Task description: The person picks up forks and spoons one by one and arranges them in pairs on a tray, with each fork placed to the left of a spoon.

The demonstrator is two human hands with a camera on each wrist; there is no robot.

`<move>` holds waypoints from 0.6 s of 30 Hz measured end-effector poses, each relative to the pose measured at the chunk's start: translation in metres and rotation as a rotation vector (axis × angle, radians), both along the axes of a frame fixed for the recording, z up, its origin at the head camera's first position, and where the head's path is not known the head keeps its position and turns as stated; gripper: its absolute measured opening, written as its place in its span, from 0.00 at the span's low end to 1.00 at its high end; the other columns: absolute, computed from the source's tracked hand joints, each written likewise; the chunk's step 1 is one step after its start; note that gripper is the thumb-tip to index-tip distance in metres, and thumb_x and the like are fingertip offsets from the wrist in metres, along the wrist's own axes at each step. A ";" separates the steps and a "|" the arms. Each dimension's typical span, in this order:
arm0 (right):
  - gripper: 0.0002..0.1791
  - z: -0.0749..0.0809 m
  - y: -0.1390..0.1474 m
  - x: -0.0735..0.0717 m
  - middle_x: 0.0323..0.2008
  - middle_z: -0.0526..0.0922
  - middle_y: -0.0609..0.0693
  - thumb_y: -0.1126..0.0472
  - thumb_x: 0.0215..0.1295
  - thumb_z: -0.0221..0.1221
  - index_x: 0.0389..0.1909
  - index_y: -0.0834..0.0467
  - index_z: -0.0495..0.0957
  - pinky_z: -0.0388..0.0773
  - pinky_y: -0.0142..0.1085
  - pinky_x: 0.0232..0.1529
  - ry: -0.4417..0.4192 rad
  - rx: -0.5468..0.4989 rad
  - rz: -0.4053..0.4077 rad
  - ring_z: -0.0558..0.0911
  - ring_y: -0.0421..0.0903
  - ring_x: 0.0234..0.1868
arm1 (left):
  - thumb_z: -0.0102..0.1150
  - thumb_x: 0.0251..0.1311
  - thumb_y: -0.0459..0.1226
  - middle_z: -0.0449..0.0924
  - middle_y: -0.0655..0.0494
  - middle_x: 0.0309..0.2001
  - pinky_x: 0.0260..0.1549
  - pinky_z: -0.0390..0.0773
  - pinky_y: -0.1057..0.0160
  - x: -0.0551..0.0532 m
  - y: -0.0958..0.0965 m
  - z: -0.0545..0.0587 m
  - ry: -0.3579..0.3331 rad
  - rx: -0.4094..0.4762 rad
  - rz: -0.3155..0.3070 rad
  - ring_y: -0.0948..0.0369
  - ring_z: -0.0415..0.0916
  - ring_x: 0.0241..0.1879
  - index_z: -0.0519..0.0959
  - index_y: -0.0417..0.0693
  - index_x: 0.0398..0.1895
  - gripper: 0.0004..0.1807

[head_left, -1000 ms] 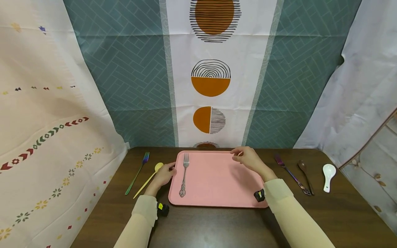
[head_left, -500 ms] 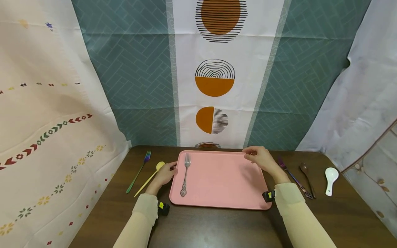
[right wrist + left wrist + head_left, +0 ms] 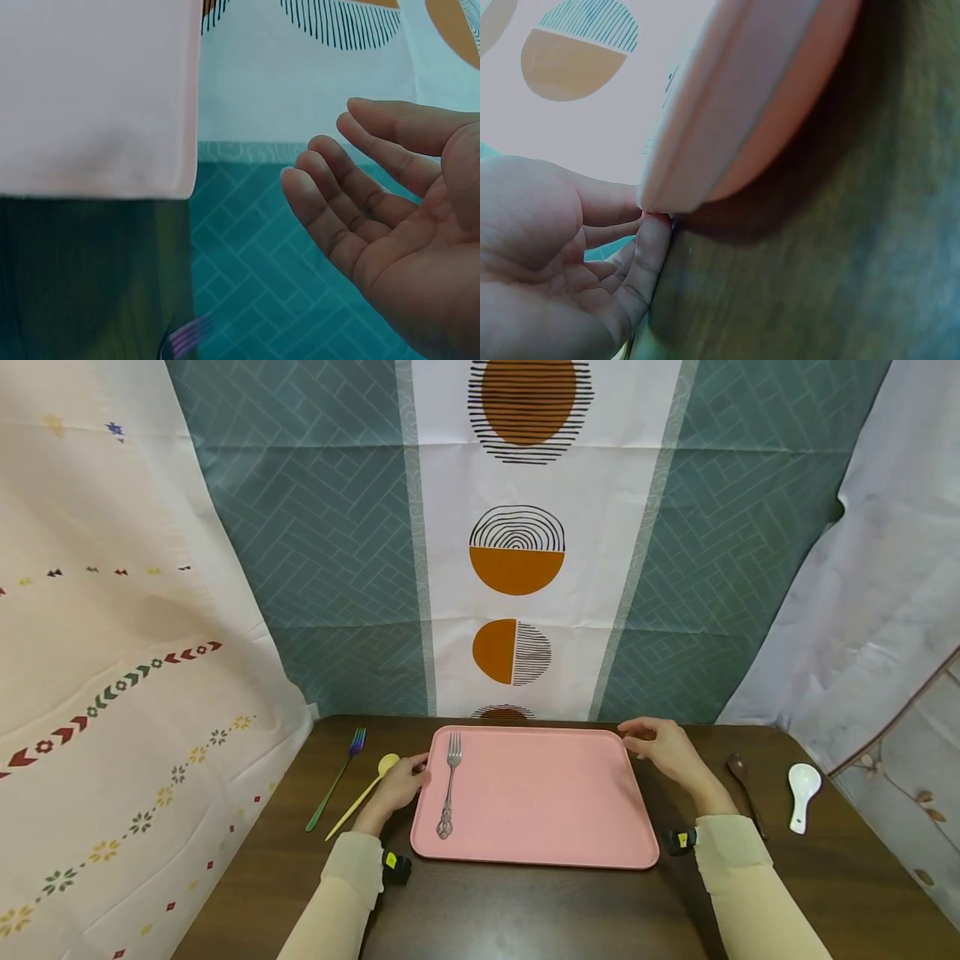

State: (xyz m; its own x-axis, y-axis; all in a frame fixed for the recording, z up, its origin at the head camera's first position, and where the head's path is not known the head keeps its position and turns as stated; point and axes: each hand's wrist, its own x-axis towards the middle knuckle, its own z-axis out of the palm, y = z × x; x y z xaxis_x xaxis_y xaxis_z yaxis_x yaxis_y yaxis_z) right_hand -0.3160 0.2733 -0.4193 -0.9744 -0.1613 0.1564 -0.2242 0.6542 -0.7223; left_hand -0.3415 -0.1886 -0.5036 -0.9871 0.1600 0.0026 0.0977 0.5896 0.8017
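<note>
the left hand (image 3: pixel 399 785) pinches the pink tray (image 3: pixel 536 802) by its left rim; the right hand (image 3: pixel 666 752), loosely curled and empty, hovers beside its far right corner. lifting one-sidedly could tilt the tray and send the silver fork (image 3: pixel 449 789), lying along its left, sliding.

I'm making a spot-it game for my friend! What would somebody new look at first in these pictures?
Probably the big pink tray on the brown table, with a silver fork lying on its left side. Next might come the orange-and-black circles, stacked down the white panel behind the table. The left grip, touching the tray's left edge, could catch the eye too.
</note>
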 end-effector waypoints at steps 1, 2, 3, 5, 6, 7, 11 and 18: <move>0.19 -0.001 0.002 0.000 0.54 0.83 0.67 0.62 0.75 0.61 0.60 0.68 0.80 0.82 0.50 0.44 0.006 0.007 -0.007 0.85 0.61 0.44 | 0.52 0.73 0.30 0.75 0.47 0.43 0.38 0.72 0.61 0.000 0.000 0.000 0.002 -0.001 0.000 0.56 0.73 0.38 0.70 0.28 0.71 0.26; 0.19 -0.002 0.004 0.000 0.53 0.84 0.67 0.62 0.75 0.61 0.60 0.67 0.80 0.82 0.49 0.43 0.011 0.014 -0.013 0.85 0.61 0.43 | 0.51 0.73 0.29 0.75 0.46 0.43 0.38 0.71 0.61 -0.001 0.000 -0.001 0.004 -0.004 -0.001 0.56 0.72 0.38 0.70 0.28 0.71 0.26; 0.18 -0.003 0.006 0.000 0.52 0.84 0.66 0.62 0.75 0.61 0.60 0.67 0.80 0.82 0.47 0.42 0.015 0.019 -0.020 0.85 0.60 0.42 | 0.52 0.73 0.30 0.75 0.46 0.43 0.38 0.71 0.61 -0.001 0.000 -0.001 0.000 -0.002 0.002 0.56 0.72 0.37 0.70 0.29 0.72 0.26; 0.18 -0.003 0.009 0.000 0.51 0.85 0.65 0.61 0.75 0.61 0.60 0.66 0.80 0.80 0.43 0.40 0.021 0.028 -0.028 0.85 0.58 0.40 | 0.52 0.73 0.30 0.75 0.47 0.42 0.37 0.70 0.61 -0.002 0.000 -0.001 -0.005 -0.002 0.005 0.57 0.72 0.36 0.70 0.29 0.72 0.26; 0.18 -0.004 0.010 -0.001 0.50 0.85 0.64 0.61 0.75 0.61 0.60 0.66 0.80 0.80 0.42 0.39 0.024 0.033 -0.030 0.85 0.58 0.39 | 0.52 0.73 0.30 0.75 0.47 0.42 0.37 0.70 0.61 -0.002 0.000 -0.001 -0.006 -0.003 0.007 0.57 0.71 0.35 0.70 0.29 0.72 0.26; 0.18 -0.004 0.011 -0.001 0.50 0.85 0.64 0.61 0.75 0.61 0.59 0.66 0.81 0.80 0.42 0.40 0.027 0.028 -0.029 0.85 0.59 0.39 | 0.51 0.73 0.30 0.75 0.47 0.42 0.36 0.70 0.61 -0.002 0.000 -0.001 -0.009 0.002 0.008 0.57 0.71 0.34 0.70 0.29 0.72 0.26; 0.18 -0.003 0.015 0.002 0.50 0.85 0.65 0.62 0.74 0.62 0.59 0.67 0.80 0.80 0.44 0.40 0.030 0.010 -0.020 0.84 0.56 0.38 | 0.51 0.73 0.30 0.75 0.47 0.42 0.37 0.71 0.61 -0.001 0.000 -0.001 -0.015 0.006 0.007 0.57 0.71 0.35 0.70 0.29 0.72 0.26; 0.18 -0.003 0.026 0.006 0.49 0.85 0.66 0.64 0.73 0.63 0.59 0.70 0.80 0.81 0.39 0.38 0.043 -0.024 -0.047 0.83 0.49 0.36 | 0.51 0.72 0.29 0.75 0.47 0.42 0.38 0.72 0.60 0.000 0.000 0.000 -0.012 0.006 0.005 0.57 0.72 0.37 0.70 0.29 0.72 0.26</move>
